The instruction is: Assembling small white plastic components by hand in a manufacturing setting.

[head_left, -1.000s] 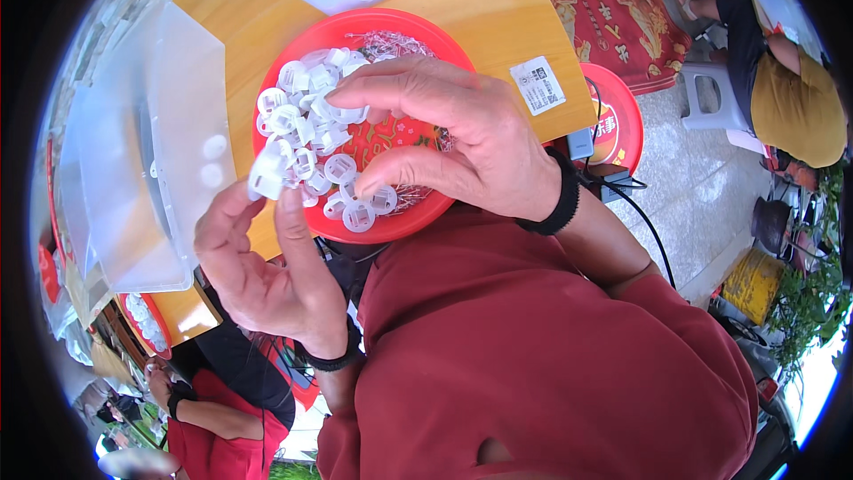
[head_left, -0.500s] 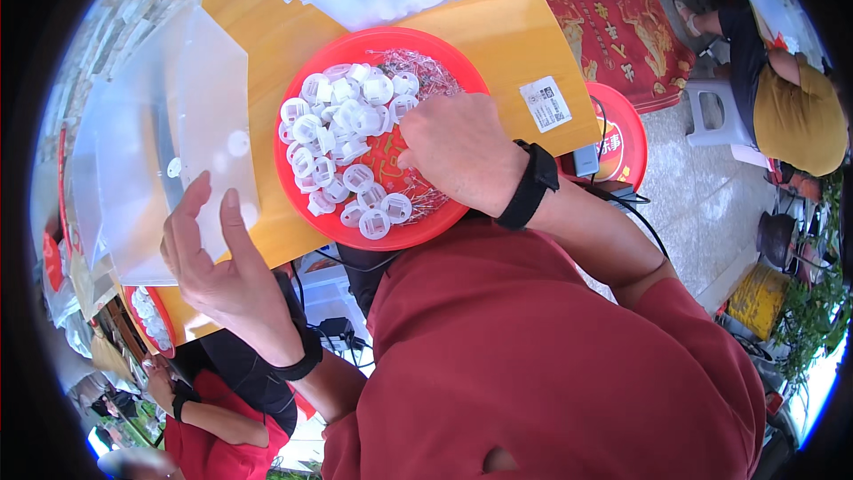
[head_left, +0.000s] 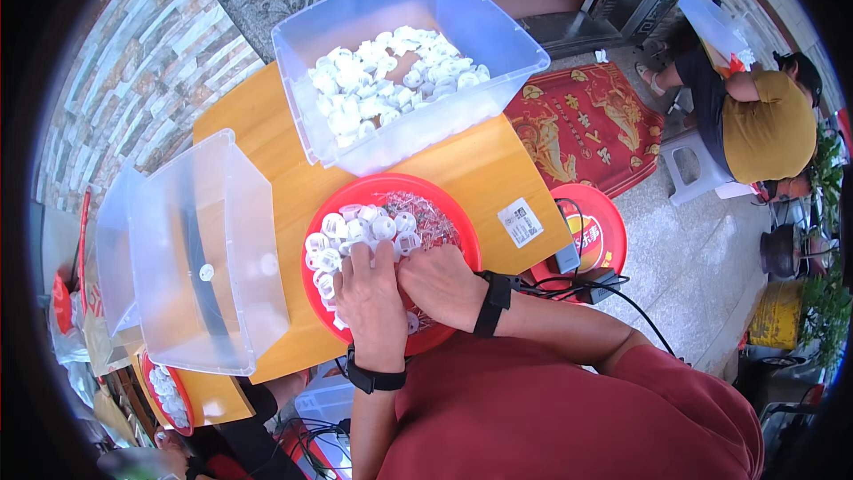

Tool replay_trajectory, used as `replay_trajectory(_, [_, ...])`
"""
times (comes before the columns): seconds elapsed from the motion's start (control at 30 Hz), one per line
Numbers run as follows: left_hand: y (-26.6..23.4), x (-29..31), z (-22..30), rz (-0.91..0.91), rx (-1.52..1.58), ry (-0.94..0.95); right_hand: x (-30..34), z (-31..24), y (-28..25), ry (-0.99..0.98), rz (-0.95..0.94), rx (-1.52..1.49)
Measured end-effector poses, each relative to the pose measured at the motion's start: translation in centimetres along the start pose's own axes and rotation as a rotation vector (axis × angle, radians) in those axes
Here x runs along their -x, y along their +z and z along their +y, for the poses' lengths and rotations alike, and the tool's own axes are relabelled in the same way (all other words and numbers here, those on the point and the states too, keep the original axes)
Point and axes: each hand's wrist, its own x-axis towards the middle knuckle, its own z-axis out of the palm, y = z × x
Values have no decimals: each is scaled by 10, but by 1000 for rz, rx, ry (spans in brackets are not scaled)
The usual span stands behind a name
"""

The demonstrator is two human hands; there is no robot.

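Reaching down, left hand (head_left: 369, 298): bent over the red tray (head_left: 382, 180), fingertips lowered among white plastic pieces (head_left: 333, 227); fingers close together, with thumb and any grip hidden.
Right hand (head_left: 442, 284): set just beside the left, back turned up, fingers curled down into the tray and out of sight; impossible to make out how far open, or what is held.
White plastic pieces: heaped mostly along the tray's left and far-left rim, round and slotted; one showing below the right hand, toward the near rim.
Metal pieces (head_left: 435, 218): thin, shiny, tangled together against the tray's far-right rim.
Red tray: standing at the near edge of the worktop (head_left: 235, 102), between the clear bin and the near side of the body.
Clear bin (head_left: 480, 13): placed at the worktop's far edge, with many more white pieces (head_left: 355, 80) spread over the bottom.
Translucent bin (head_left: 240, 222): standing along the worktop's left edge, with a white disc (head_left: 206, 273) showing on it.
Label (head_left: 520, 222): stuck flat near the worktop's right corner.
Wrists: each wearing a black band (head_left: 494, 302).
Second red tray (head_left: 148, 373): beyond the worktop's near-left corner, holding whitish pieces (head_left: 169, 396).
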Motion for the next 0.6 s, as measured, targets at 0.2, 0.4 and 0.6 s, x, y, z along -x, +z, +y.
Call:
replay_trajectory(0.2, [8, 4, -4, 18, -124, -38, 12, -2, 0, -12, -30, -5])
replay_trajectory(0.4, [8, -1, -8, 47, -74, 12, 14, 17, -12, 59, 2, -86])
replay_trajectory(0.6, [13, -2, -14, 44, -83, 29, 6, 48, -26, 180, 132, -169])
